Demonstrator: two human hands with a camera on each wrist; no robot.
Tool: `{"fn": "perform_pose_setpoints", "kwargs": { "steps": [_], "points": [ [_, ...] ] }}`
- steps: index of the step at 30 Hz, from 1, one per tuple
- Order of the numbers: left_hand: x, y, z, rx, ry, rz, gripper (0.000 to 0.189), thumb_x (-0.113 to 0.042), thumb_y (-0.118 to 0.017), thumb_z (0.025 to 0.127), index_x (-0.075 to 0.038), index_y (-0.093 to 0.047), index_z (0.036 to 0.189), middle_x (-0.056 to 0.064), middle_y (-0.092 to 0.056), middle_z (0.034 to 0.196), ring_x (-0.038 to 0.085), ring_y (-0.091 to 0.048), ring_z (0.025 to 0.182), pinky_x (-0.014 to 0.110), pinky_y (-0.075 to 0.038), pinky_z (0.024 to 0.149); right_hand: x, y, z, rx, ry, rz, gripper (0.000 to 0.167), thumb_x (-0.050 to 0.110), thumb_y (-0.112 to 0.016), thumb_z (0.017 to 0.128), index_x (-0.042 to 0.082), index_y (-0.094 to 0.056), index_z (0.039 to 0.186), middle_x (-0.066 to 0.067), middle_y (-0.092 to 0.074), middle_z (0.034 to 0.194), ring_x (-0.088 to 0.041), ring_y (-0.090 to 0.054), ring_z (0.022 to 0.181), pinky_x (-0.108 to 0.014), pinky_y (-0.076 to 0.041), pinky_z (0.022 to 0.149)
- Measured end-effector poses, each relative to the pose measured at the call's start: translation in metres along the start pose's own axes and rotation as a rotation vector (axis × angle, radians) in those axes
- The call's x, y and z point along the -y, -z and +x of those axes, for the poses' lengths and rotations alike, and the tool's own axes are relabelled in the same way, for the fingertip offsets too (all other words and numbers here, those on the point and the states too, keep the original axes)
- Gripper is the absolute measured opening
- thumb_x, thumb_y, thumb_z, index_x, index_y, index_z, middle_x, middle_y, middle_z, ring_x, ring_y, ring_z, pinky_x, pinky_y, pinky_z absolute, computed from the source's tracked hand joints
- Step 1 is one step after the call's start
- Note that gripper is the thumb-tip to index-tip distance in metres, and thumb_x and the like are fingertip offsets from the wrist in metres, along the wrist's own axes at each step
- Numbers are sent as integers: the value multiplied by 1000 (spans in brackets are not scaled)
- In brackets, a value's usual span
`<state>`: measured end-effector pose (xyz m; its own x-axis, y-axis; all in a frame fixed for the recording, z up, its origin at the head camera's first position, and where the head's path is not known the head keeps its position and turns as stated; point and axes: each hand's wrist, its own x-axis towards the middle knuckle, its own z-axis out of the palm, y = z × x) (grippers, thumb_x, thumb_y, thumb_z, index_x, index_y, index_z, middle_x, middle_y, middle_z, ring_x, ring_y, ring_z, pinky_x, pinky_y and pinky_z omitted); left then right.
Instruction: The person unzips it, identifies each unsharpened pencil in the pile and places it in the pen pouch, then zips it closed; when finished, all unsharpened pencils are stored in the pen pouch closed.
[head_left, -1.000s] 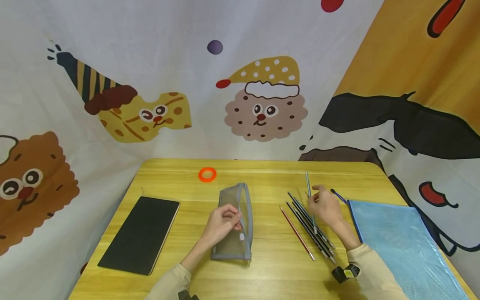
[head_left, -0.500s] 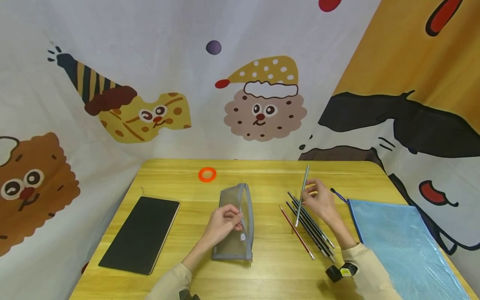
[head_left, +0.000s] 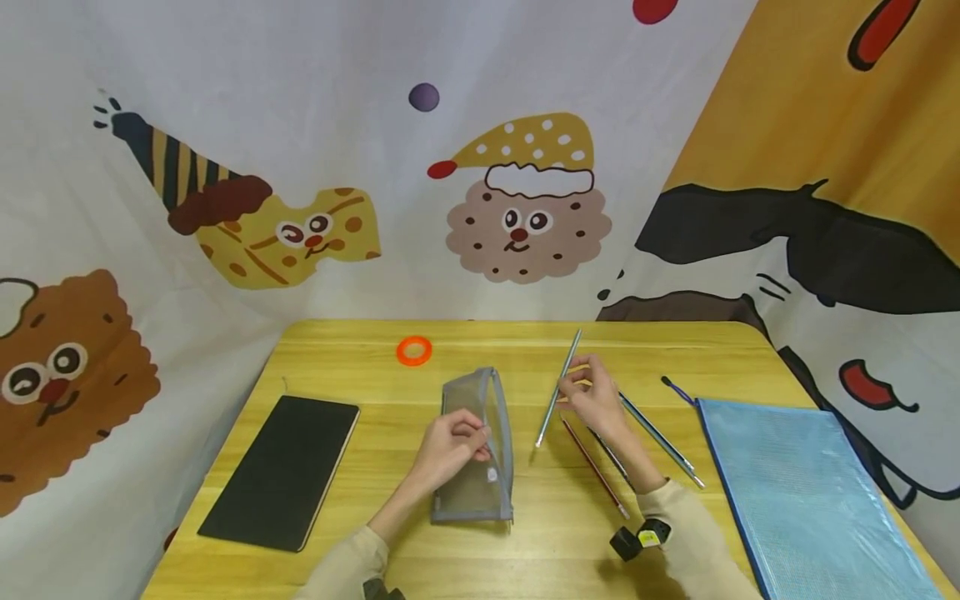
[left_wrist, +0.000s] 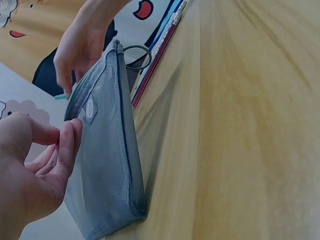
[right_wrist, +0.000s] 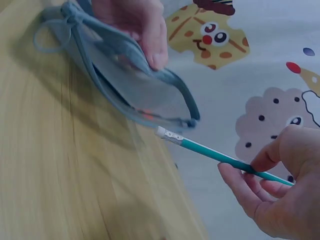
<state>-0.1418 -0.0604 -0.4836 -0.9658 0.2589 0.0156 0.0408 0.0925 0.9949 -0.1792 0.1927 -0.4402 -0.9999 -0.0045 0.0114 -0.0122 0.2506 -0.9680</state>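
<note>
My left hand [head_left: 447,450] pinches the upper edge of a grey mesh pencil case [head_left: 465,496], which stands tilted with its zip opening spread toward the right. In the right wrist view the mouth of the case [right_wrist: 150,92] gapes. Thumb and fingers of my right hand [head_left: 597,404] grip a teal pencil [right_wrist: 210,153] near its middle, raised above the table. Its white eraser end points toward the case's opening, a short distance off. Under my right forearm lie a red pencil [head_left: 592,467] and several dark pencils [head_left: 660,437], partly hidden by the arm.
A black notebook [head_left: 281,471] lies at the left of the wooden table [head_left: 555,558]. Behind the case is an orange ring [head_left: 414,351]. A blue mesh zip pouch [head_left: 810,492] covers the right side. A patterned cloth [head_left: 337,108] hangs at the back.
My right hand has lifted the teal pencil off the pile and carried it left toward the pencil case. My left hand keeps its hold, with the case shifting very slightly right.
</note>
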Motion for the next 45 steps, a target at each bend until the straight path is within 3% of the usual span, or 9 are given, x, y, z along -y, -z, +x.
{"fn": "perform_pose_setpoints", "kwargs": {
  "steps": [10, 19, 28, 36, 39, 45],
  "points": [
    [-3, -1, 4, -4, 19, -32, 11, 1, -66, 93, 10, -63, 99, 22, -72, 84, 13, -70, 65, 42, -66, 70, 3, -44, 1, 42, -8, 105, 32, -2, -57, 96, -2, -45, 125, -22, -58, 106, -21, -71, 79, -48, -66, 81],
    [-4, -2, 5, -1, -5, -64, 15, -1, -65, 95, 12, -60, 100, 28, -72, 88, 14, -72, 67, 44, -66, 72, -6, -74, -15, 191, 9, 60, 32, -3, -59, 92, -3, -49, 123, -25, -62, 105, -20, -71, 74, -36, -67, 68],
    [-3, -1, 4, -20, -8, -74, 15, -1, -65, 95, 11, -60, 101, 26, -72, 90, 17, -72, 69, 41, -67, 71, -6, -80, -26, 263, 42, -87, 30, 2, -60, 95, -5, -57, 124, -21, -66, 100, -19, -70, 73, -31, -66, 64],
    [-1, -1, 4, -9, -19, -63, 13, -2, -64, 95, 10, -61, 100, 23, -72, 88, 12, -69, 66, 48, -65, 72, -3, -80, -30, 316, 149, -263, 24, -1, -56, 96, -4, -67, 117, -14, -72, 94, -16, -70, 75, -22, -62, 59],
    [-1, 0, 4, -8, -25, -57, 13, -2, -63, 96, 10, -60, 100, 22, -72, 87, 11, -69, 65, 48, -65, 71, -2, -80, -32, 319, 161, -264, 23, -1, -55, 97, -5, -67, 116, -15, -73, 94, -16, -70, 75, -21, -61, 59],
    [0, 0, 4, -9, -16, -42, 12, -2, -64, 95, 9, -61, 100, 22, -72, 87, 13, -70, 66, 44, -66, 71, -1, -74, -33, 295, 115, -165, 20, -1, -57, 98, -5, -65, 115, -17, -71, 96, -20, -71, 77, -26, -65, 64]
  ]
}}
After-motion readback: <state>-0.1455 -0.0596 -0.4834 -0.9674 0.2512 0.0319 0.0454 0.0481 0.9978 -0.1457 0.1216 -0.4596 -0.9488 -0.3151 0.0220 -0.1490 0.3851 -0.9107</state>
